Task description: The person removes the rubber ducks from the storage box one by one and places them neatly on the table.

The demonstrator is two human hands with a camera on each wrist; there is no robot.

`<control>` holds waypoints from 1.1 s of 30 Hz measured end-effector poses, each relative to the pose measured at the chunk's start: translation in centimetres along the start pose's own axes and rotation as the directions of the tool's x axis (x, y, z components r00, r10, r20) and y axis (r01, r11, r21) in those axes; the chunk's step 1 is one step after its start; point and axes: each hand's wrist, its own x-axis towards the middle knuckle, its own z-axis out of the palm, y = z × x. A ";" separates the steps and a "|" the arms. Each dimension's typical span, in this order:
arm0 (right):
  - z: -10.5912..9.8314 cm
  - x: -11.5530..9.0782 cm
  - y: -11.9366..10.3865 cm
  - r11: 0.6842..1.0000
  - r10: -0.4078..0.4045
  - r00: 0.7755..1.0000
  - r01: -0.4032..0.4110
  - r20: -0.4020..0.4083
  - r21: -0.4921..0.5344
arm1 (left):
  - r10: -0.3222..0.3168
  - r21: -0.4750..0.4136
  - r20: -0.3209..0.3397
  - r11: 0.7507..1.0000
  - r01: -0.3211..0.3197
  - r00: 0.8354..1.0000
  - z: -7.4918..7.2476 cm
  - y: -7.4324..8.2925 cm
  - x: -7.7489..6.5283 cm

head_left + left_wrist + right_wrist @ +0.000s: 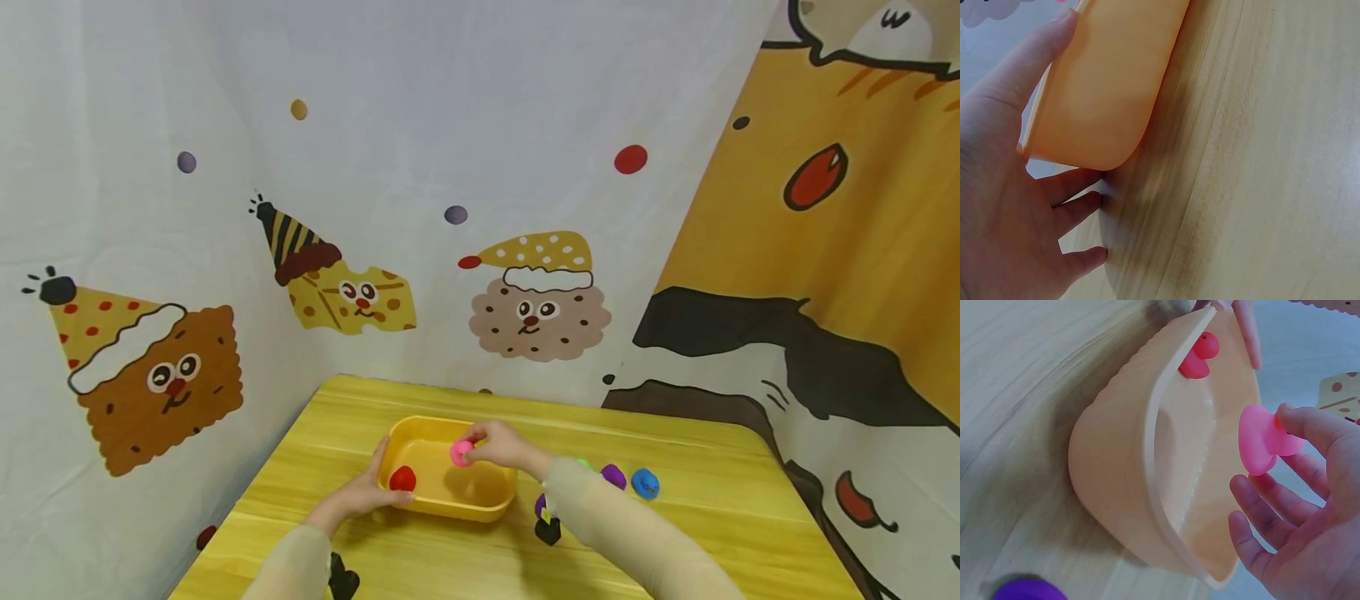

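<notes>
A small pink rubber duck (1260,440) is pinched between the thumb and fingers of my right hand (498,446), over the right part of a yellow plastic basin (480,510). Inside the basin, at its left end, lies a red rubber duck (402,478). My left hand (360,492) holds the basin's left end, the thumb along the near rim and the other fingers round the end wall. In the left wrist view, the thumb lies on the basin's rim (1036,119) and the lower fingers reach past its corner.
Right of the basin are a purple toy (613,477), a blue toy (646,483) and a black toy (548,531), partly beside my right sleeve. Another black object (343,577) lies by my left sleeve. A printed cloth (420,333) hangs behind the wooden table (720,517).
</notes>
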 end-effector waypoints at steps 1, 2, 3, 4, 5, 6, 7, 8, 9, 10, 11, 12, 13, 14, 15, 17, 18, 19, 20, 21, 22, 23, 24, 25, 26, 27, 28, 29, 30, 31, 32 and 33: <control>-0.3 -0.3 0.0 1.000 -0.007 1.000 0.007 -0.001 -0.002 | 0.002 -0.001 0.001 1.000 -0.002 1.000 0.0 0.0 0.0; -0.6 -0.6 0.0 1.000 -0.016 1.000 0.016 -0.003 -0.003 | 0.003 -0.002 0.003 1.000 -0.003 1.000 0.1 0.0 0.0; -0.8 -0.9 0.1 1.000 -0.023 1.000 0.023 -0.005 -0.001 | 0.005 -0.005 0.004 1.000 -0.005 1.000 0.1 0.0 0.1; -1.2 -1.2 0.1 1.000 -0.029 1.000 0.029 -0.007 0.003 | 0.006 -0.005 0.004 1.000 -0.006 1.000 0.1 0.0 0.1; -1.5 -1.5 0.1 0.999 -0.035 0.999 0.035 -0.010 0.002 | 0.008 -0.005 0.004 1.000 -0.008 1.000 0.1 0.0 0.1; -1.8 -1.7 0.2 0.999 -0.038 0.999 0.038 -0.012 0.003 | 0.010 -0.005 0.004 1.000 -0.010 1.000 0.1 0.1 0.2; -2.1 -2.0 0.2 0.999 -0.034 0.999 0.033 -0.017 -0.003 | 0.011 -0.002 0.005 1.000 -0.011 1.000 0.1 0.1 0.2; -2.5 -2.2 0.2 0.999 -0.033 0.999 0.033 -0.020 -0.005 | 0.014 0.003 0.010 1.000 -0.014 1.000 0.1 0.1 0.2; -2.8 -2.5 0.2 1.000 -0.031 0.999 0.031 -0.022 -0.006 | 0.015 0.004 0.011 1.000 -0.015 1.000 0.0 0.2 0.2; -3.1 -2.7 0.3 1.000 -0.028 0.999 0.028 -0.025 -0.009 | 0.015 0.007 0.013 1.000 -0.015 1.000 0.0 0.1 0.3; -3.4 -2.9 0.3 1.000 -0.026 0.999 0.025 -0.029 -0.013 | 0.014 0.008 0.011 1.000 -0.014 1.000 0.0 0.2 0.2; -3.6 -3.2 0.3 1.000 -0.023 0.999 0.023 -0.031 -0.010 | 0.011 0.008 0.012 1.000 -0.011 1.000 0.1 0.3 0.1; -4.0 -3.4 0.2 1.000 -0.022 0.999 0.021 -0.037 -0.007 | 0.009 0.011 0.011 1.000 -0.010 1.000 0.0 0.3 0.1; -4.3 -3.7 0.2 1.000 -0.019 0.999 0.019 -0.041 0.000 | 0.007 0.013 0.009 1.000 -0.008 1.000 0.0 0.3 0.1; -4.6 -3.9 0.2 1.000 -0.015 0.999 0.015 -0.044 0.003 | 0.004 0.013 0.007 1.000 -0.004 1.000 0.0 0.3 0.1; -5.1 -4.4 0.1 1.000 -0.011 0.999 0.011 -0.052 0.005 | 0.006 0.017 0.004 1.000 -0.006 1.000 0.0 0.3 0.1; -5.4 -4.7 0.1 1.000 -0.011 0.998 0.012 -0.056 0.004 | 0.009 0.020 0.006 1.000 -0.009 1.000 0.0 0.2 0.2; -5.6 -5.0 0.1 1.000 -0.005 0.998 0.006 -0.058 0.002 | 0.008 0.022 0.006 1.000 -0.009 1.000 -0.1 0.1 0.2; -5.8 -5.2 0.2 1.000 -0.002 0.998 0.002 -0.059 -0.003 | 0.008 0.027 0.006 1.000 -0.008 1.000 -0.1 0.0 0.2; -6.0 -5.4 0.3 1.000 -0.002 0.998 0.001 -0.059 -0.012 | 0.007 0.030 0.007 1.000 -0.007 1.000 -0.1 0.0 0.2; -6.2 -5.7 0.4 1.000 -0.007 0.998 0.006 -0.062 -0.019 | 0.006 0.029 0.004 1.000 -0.006 1.000 -0.1 -0.1 0.2; -6.4 -5.9 0.5 1.000 -0.006 0.998 0.005 -0.063 -0.024 | 0.003 0.033 0.004 0.999 -0.003 1.000 -0.1 -0.2 0.2; -6.7 -6.2 0.7 1.000 -0.012 0.998 0.010 -0.065 -0.029 | -0.001 0.031 0.005 1.000 0.000 1.000 -0.1 -0.1 0.1; -6.9 -6.5 0.8 1.000 -0.009 0.998 0.007 -0.064 -0.025 | -0.005 0.031 0.005 1.000 0.004 1.000 -0.1 -0.2 0.1; -7.1 -6.8 0.9 1.000 -0.011 0.998 0.010 -0.065 -0.021 | -0.003 0.031 0.005 1.000 0.003 1.000 -0.1 -0.1 0.0; -7.3 -7.1 1.1 1.000 -0.020 0.998 0.018 -0.067 -0.023 | -0.005 0.027 0.005 1.000 0.005 1.000 -0.1 0.0 0.0; -7.6 -7.4 1.3 0.999 -0.027 0.997 0.025 -0.070 -0.022 | -0.002 0.028 0.005 1.000 0.002 1.000 0.0 0.0 -0.1; -7.8 -7.7 1.5 0.999 -0.029 0.997 0.028 -0.072 -0.022 | -0.004 0.027 0.005 1.000 0.004 1.000 0.0 0.1 -0.1; -8.0 -8.1 1.8 0.999 -0.035 0.997 0.033 -0.073 -0.023 | -0.002 0.027 0.005 1.000 0.001 1.000 0.0 0.1 -0.1; -8.1 -8.4 2.0 0.999 -0.035 0.997 0.034 -0.074 -0.019 | 0.006 0.036 0.009 0.999 -0.006 1.000 0.1 0.1 -0.1; -8.3 -8.7 2.2 0.999 -0.039 0.996 0.038 -0.074 -0.021 | 0.012 0.035 0.008 0.999 -0.012 1.000 0.1 0.1 -0.1; -8.4 -8.9 2.4 0.999 -0.038 0.996 0.037 -0.075 -0.023 | 0.019 0.038 0.008 0.999 -0.020 1.000 0.2 0.0 0.0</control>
